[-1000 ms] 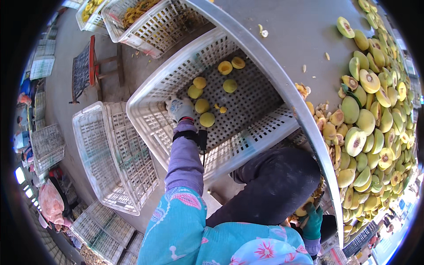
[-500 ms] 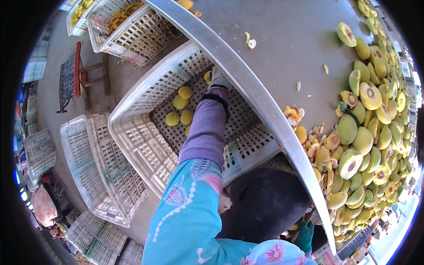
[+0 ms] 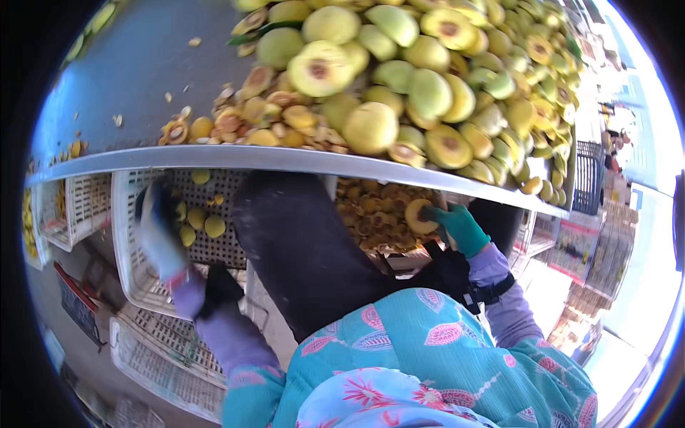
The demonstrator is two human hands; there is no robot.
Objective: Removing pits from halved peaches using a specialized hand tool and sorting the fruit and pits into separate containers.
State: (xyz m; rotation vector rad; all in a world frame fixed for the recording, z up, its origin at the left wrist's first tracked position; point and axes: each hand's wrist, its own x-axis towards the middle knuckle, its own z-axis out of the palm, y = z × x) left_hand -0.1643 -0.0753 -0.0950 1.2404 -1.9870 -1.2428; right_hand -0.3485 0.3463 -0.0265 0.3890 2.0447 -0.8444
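A round yellow fruit piece (image 3: 419, 217), right of the frame's centre, is pinched at its edge by the green-gloved right hand (image 3: 464, 228), seemingly leaving its face free. At left, over a white plastic crate (image 3: 125, 232), the white-gloved left hand (image 3: 158, 235) is blurred; its fingers' spread cannot be told.

Fruit pile (image 3: 428, 93) on tbl (image 3: 157, 57), ctr to R; crate (image 3: 123, 235) w/ fruit (image 3: 215, 226) in, L of knee (image 3: 285, 207).
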